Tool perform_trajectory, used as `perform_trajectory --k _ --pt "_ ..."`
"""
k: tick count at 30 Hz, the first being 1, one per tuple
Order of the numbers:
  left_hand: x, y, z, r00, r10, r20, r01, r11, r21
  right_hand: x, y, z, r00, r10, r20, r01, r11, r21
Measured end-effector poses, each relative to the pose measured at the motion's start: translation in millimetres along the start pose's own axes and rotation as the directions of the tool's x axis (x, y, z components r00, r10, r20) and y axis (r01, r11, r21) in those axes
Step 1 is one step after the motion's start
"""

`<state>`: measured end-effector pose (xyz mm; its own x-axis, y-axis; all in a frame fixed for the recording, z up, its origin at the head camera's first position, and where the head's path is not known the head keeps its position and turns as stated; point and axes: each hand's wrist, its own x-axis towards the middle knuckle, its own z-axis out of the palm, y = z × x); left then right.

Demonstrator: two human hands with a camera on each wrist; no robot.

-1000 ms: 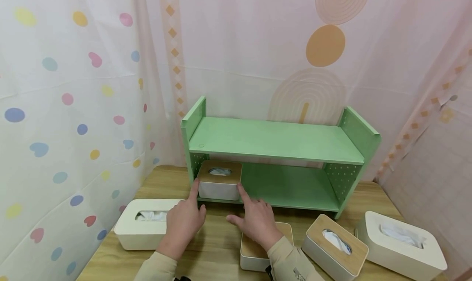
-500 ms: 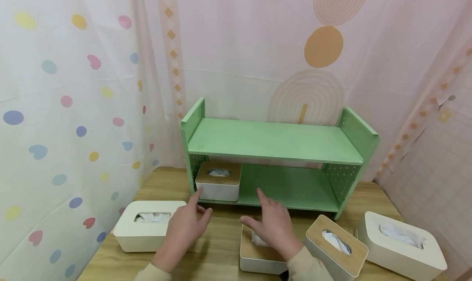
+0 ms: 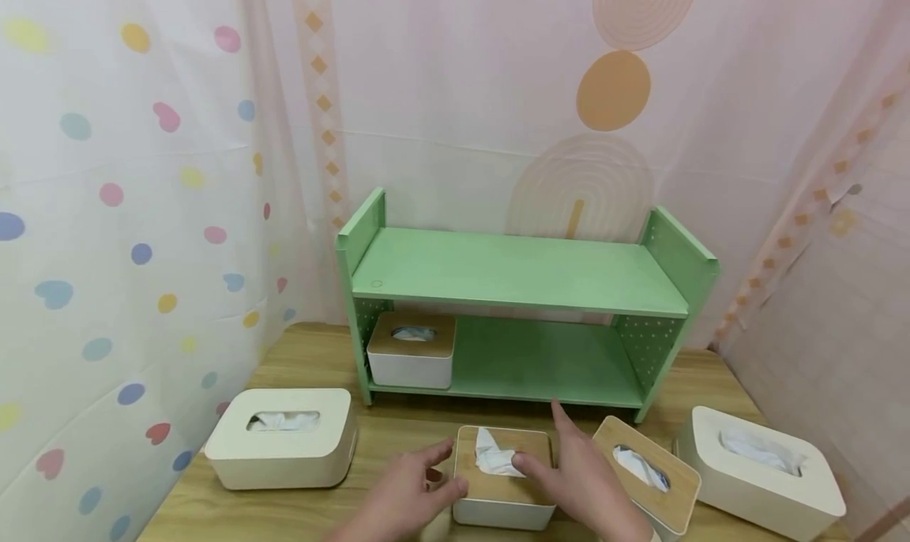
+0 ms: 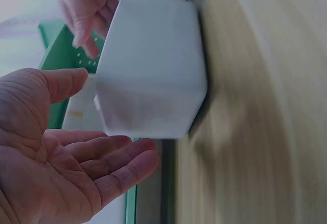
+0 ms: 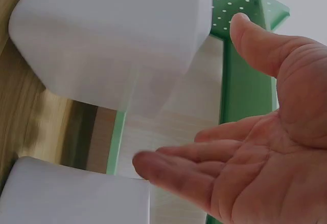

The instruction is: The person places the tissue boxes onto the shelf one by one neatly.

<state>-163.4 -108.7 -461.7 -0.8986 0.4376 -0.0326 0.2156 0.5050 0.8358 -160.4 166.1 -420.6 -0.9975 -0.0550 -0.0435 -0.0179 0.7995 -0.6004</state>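
Observation:
A white tissue box point(image 3: 503, 491) with a wooden lid stands on the table, a tissue poking from its slot. At its left side is my left hand point(image 3: 408, 491), fingers extended and thumb apart; the left wrist view shows the open palm point(image 4: 76, 152) beside the white box wall point(image 4: 153, 65). My right hand point(image 3: 583, 479) hovers over the box's right side, thumb overlapping the lid in the head view. In the right wrist view its fingers are stretched out below the box. Neither hand grips anything. A similar wood-lidded box point(image 3: 411, 368) sits at the left end of the lower shelf.
Behind stands a green two-tier shelf point(image 3: 526, 269). A cream tissue box point(image 3: 280, 463) is at left. To the right are an angled wood-lidded box point(image 3: 657, 491), close to my right hand, and another cream box point(image 3: 768, 479). Patterned curtains point(image 3: 455, 92) hang behind.
Both hands have left the box on the lower shelf and come back toward me, to either side of the middle box on the table. The shelf box stays in place. The view shifts slightly.

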Motion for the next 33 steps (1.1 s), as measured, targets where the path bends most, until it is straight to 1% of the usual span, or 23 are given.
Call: perform_trajectory --k 3,8,11,14,16,18,20,24,28,30,33 --pt "2.8 1.0 5.4 1.000 0.004 0.027 -0.004 1.000 -0.001 -0.7 2.8 1.7 0.998 0.029 0.052 -0.030 0.999 0.015" --pt "2.5 0.2 11.9 0.999 0.027 0.019 -0.026 0.999 -0.039 -3.9 12.5 8.1 0.984 0.060 0.166 -0.071 0.996 0.061" --pt "2.0 -0.5 13.8 0.999 0.046 0.010 -0.046 0.999 -0.016 -6.4 20.6 9.7 0.980 0.014 0.201 -0.038 0.993 0.116" --pt "1.2 -0.7 14.9 1.000 0.027 0.008 -0.026 1.000 -0.014 -8.0 28.3 10.4 0.974 -0.048 0.221 0.011 0.986 0.167" --pt "1.0 -1.0 16.1 1.000 0.003 0.004 -0.003 0.999 -0.046 -8.6 31.8 11.7 0.972 -0.078 0.222 0.037 0.983 0.181" --pt "1.5 -1.1 17.7 1.000 -0.015 -0.008 0.014 0.997 -0.080 -8.8 32.7 13.7 0.975 -0.075 0.209 0.039 0.984 0.175" --pt "2.3 -1.1 18.6 0.999 -0.024 -0.025 0.022 0.994 -0.105 -8.3 30.6 16.2 0.980 -0.055 0.190 0.025 0.987 0.156" --pt "4.6 -0.3 19.5 0.998 -0.022 -0.055 0.016 0.994 -0.108 -7.8 23.0 19.5 0.990 -0.003 0.142 -0.015 0.992 0.125" --pt "8.4 5.4 17.3 0.996 -0.024 -0.087 0.015 0.994 -0.105 -6.6 14.4 17.0 0.995 0.043 0.089 -0.053 0.991 0.123" --pt "11.4 9.5 15.0 0.993 -0.014 -0.121 0.003 0.996 -0.094 -5.6 10.1 13.9 0.999 0.033 0.043 -0.039 0.991 0.131" --pt "16.9 14.9 11.1 0.981 0.030 -0.193 -0.043 0.997 -0.061 -2.6 4.2 9.3 1.000 -0.017 -0.019 0.020 0.985 0.172"
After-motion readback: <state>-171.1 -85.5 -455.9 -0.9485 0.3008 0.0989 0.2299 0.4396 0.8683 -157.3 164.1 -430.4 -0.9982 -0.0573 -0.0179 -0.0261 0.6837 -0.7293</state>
